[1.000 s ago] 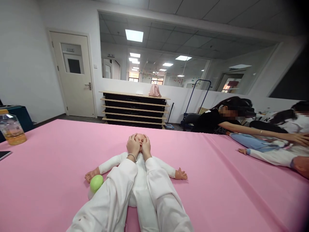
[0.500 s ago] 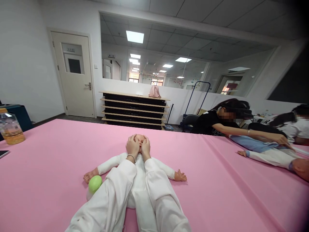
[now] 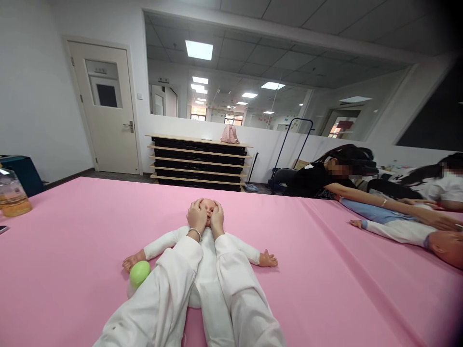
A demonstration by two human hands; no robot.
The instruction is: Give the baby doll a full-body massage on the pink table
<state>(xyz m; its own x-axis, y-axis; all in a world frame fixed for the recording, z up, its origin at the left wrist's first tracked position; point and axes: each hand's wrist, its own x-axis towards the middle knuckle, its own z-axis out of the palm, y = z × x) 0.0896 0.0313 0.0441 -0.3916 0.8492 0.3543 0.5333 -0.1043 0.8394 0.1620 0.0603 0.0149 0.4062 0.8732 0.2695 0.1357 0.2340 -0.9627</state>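
Note:
A baby doll [image 3: 207,270] in a white suit lies on its back on the pink table cover, its arms spread to both sides. My left hand [image 3: 197,216] cups one side of the doll's head, fingers curved over the temple and thumb by the nose. Opposite it, my right hand [image 3: 217,219] clasps the other side in the same manner. Between the hands part of the doll's face shows; its cheeks are mostly covered. My white sleeves hide parts of the doll's trunk. Beside the doll's hand at the left sits a light-green rounded object [image 3: 140,273], partly behind my sleeve.
The pink cover [image 3: 318,289] spreads over the table. A bottle of amber liquid [image 3: 14,195] stands at the left edge near a phone-like object [image 3: 3,229]. To the right, another person [image 3: 314,178] reaches over a second doll [image 3: 401,229]. Stacked boards [image 3: 198,161] stand beyond the table.
My hands stay on the doll's head with little visible change. The view has shifted slightly. At the right, the other person's arm has reached further right, toward the second doll's head.

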